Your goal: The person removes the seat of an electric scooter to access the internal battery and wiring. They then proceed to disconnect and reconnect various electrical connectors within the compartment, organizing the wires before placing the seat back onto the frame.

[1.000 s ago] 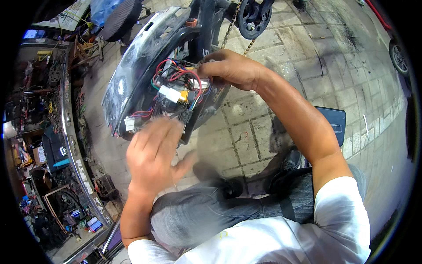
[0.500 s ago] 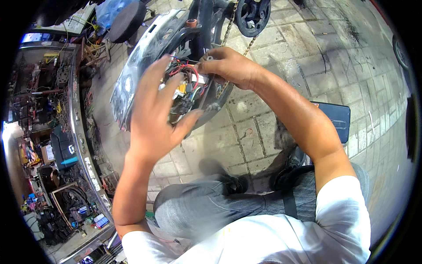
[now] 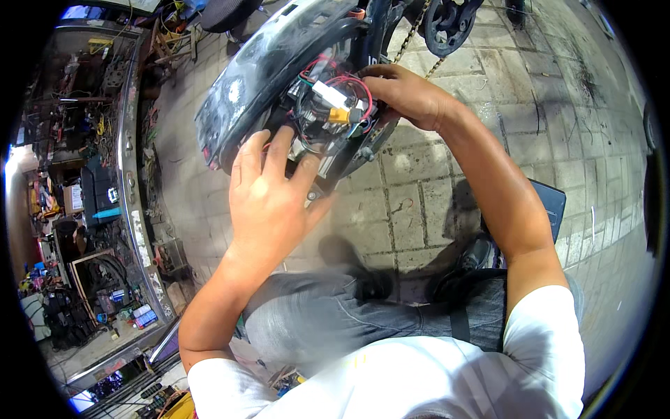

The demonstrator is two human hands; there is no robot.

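An open bay full of wiring (image 3: pixel 326 96) is set in the dark body (image 3: pixel 328 38) of a wheeled machine, at the upper centre of the frame. The bay is bounded at its upper left by a scuffed silver panel (image 3: pixel 244 91), whose lower tip is brought close to the left hand (image 3: pixel 274 192). A yellow connector (image 3: pixel 338 115) is held among red wires and white plugs.

The fingers of the left hand are spread, with the thumb set apart, and are placed over the bay's lower left edge; whether anything is touched by the tips cannot be told. The fingers of the right hand (image 3: pixel 401 96) are curled at the bay's right edge, their tips partly hidden, so what is pinched, if anything, cannot be told.

Beyond the right hand, the upper part of the frame is crossed by a chain (image 3: pixel 413 31) beside a dark round wheel part (image 3: pixel 450 24). Open room is given by the paved floor (image 3: pixel 405 174) between the forearms and across the right of the frame, where it is interrupted by a dark flat case (image 3: pixel 549 202) partly covered by the right arm. The left side is closed off by the metal edge (image 3: pixel 125 160) of a cluttered cabinet.
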